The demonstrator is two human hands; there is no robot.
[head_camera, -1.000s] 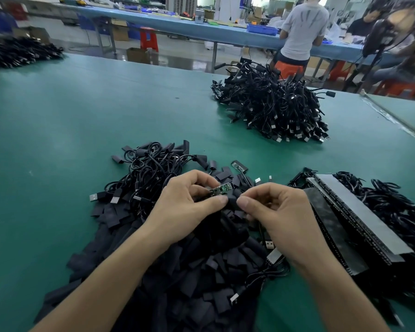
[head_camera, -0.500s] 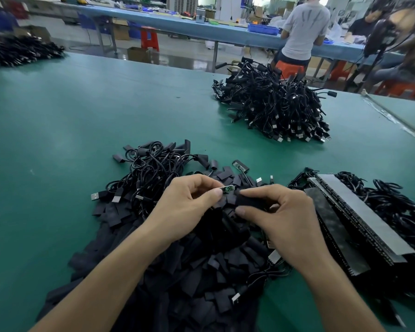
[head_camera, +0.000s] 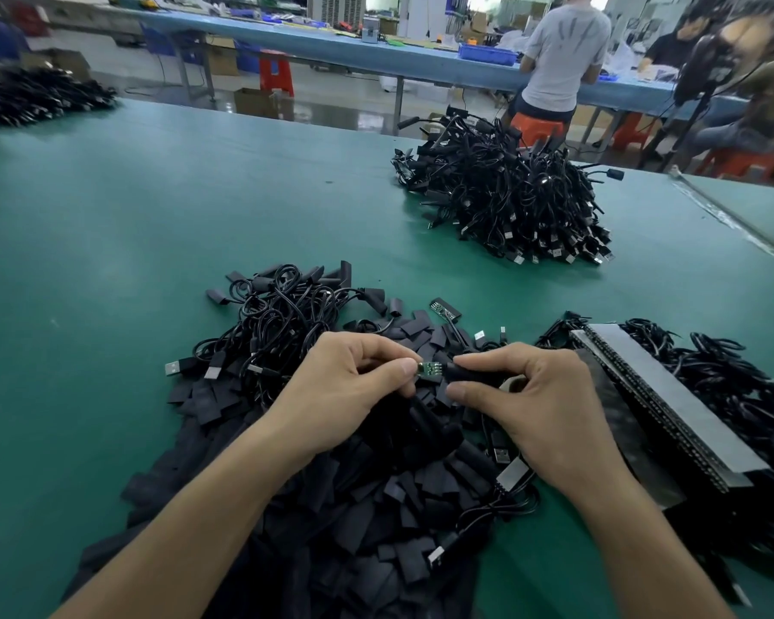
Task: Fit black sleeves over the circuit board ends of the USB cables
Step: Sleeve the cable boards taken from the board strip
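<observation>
The small green circuit board (head_camera: 429,369), its face dotted with tiny parts, shows bare in the gap between the two hands, held just above a spread of flat black sleeves (head_camera: 354,520) at the near side of the green worktop (head_camera: 153,216). The left hand (head_camera: 349,395) pinches the board's left end in curled fingers (head_camera: 405,367), and the right hand (head_camera: 546,408) grips a black sleeve (head_camera: 472,374) whose mouth meets the board's right end. A tangle of USB cables (head_camera: 282,314) lies just behind the hands, and a bigger heap of cables (head_camera: 510,203) sits well apart, farther back on the right.
</observation>
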